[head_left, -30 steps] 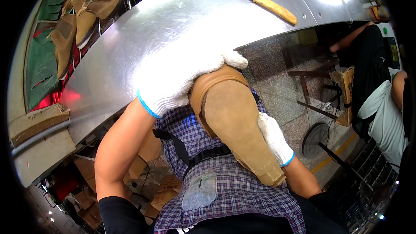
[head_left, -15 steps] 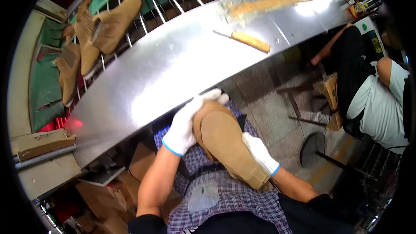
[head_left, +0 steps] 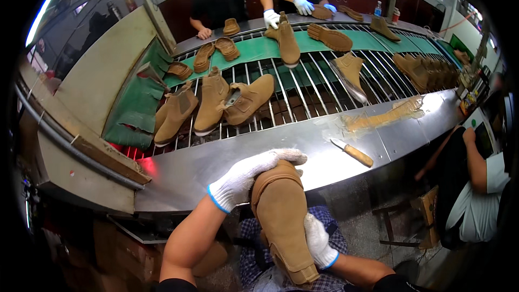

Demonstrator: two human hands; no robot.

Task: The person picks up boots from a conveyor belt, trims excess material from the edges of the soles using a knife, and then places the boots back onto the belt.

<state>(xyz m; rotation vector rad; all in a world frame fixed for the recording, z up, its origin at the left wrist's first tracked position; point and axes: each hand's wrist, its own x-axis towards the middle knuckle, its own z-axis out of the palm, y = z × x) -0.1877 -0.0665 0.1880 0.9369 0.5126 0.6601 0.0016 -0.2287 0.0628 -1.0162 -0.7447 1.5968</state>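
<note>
In front of my lap I hold a tan ankle boot [head_left: 282, 213], its toe pointing away and its pull-tab end toward me. My left hand [head_left: 251, 178], in a white knit glove with a blue cuff, wraps round the toe end from the left; its fingers reach over the far side. My right hand [head_left: 318, 242], gloved alike, grips the boot's right side lower down, its fingers partly hidden beneath. A knife [head_left: 354, 153] with a wooden handle lies on the metal ledge [head_left: 216, 157] beyond the boot.
Past the ledge, a rod conveyor [head_left: 303, 100] with green strips [head_left: 254, 54] carries several tan boots [head_left: 211, 100] and brown soles [head_left: 330, 38]. Two co-workers in gloves stand across it. Dried tan residue [head_left: 384, 116] marks the ledge. A seated person [head_left: 478, 200] is at the right.
My view has tilted up, showing the far side of the conveyor and the co-workers. Both hands keep hold of the boot, now held more upright with its toe toward the ledge.
</note>
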